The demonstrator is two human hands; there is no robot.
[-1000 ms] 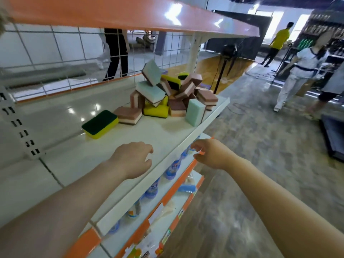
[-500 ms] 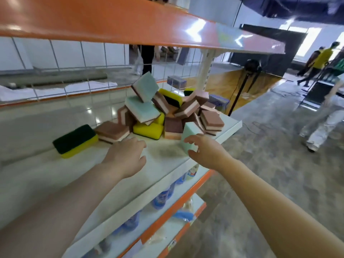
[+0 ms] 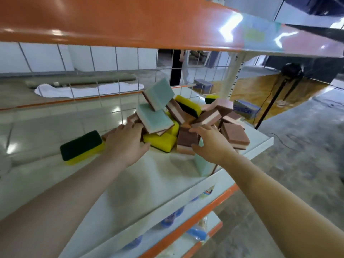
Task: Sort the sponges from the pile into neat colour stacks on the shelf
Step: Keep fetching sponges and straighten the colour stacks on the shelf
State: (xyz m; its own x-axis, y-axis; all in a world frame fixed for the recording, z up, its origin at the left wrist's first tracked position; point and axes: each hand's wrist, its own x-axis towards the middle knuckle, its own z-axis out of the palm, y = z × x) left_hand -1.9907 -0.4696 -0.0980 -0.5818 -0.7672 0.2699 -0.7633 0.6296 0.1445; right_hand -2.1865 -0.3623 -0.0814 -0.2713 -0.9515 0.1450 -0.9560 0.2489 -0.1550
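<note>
Two bare arms reach up from the bottom of the picture onto the white shelf (image 3: 130,183). At about 5 o'clock from the pile, a pale green sponge (image 3: 203,165) stands on its edge at the shelf's front lip, just below the right wrist.

The left hand (image 3: 126,144) lies flat at the pile's 9 o'clock side. Its grip is apart, with fingers straight and touching a brown sponge (image 3: 108,134) that is mostly hidden under it. The thumb is right beside a yellow sponge (image 3: 161,141).

The right hand (image 3: 210,142) is at the pile's front. Its fingers curl onto a brown and pink sponge (image 3: 187,139), thumb low and fingers on top, but I cannot tell if the grip is really squeezing it.

Off at 9 o'clock, apart from the heap, lies a yellow sponge with a dark green top (image 3: 81,147).

Behind the hands is the pile of sponges (image 3: 182,116), all jumbled and tilted. Farther back, two green-faced ones (image 3: 158,94) lean on top. At 3 o'clock a brown one (image 3: 235,135) lies flat.

Behind it all is a wire grid (image 3: 104,62), and above hangs an orange shelf (image 3: 130,21).
</note>
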